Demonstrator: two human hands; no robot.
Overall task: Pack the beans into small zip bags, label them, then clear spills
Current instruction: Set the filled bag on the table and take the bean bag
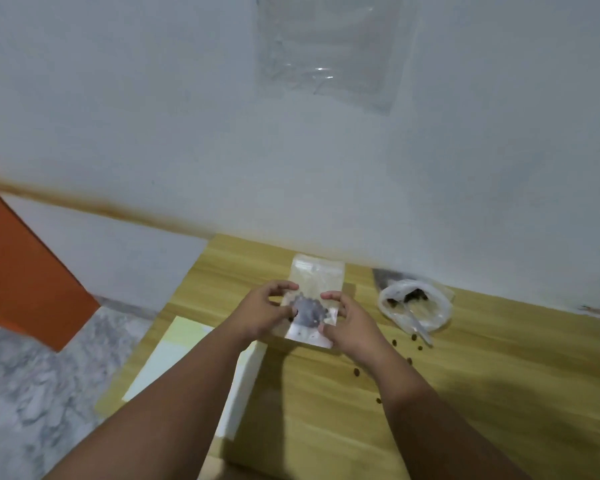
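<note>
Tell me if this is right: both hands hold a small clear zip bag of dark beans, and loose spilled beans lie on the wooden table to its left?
Not quite. The head view shows the loose spilled beans on the light wooden table to the right of the small clear zip bag, not the left. The left hand and the right hand do hold it.

I saw a pale wall (153, 116) filling most of my view, with a clear plastic sheet (326, 53) up high on it. A brown line (101, 206) ran along its bottom. A light wood table (499, 393) stood against the wall. The floor (32, 393) at the left was grey and patchy like stone, beside an orange board (14, 271).
</note>
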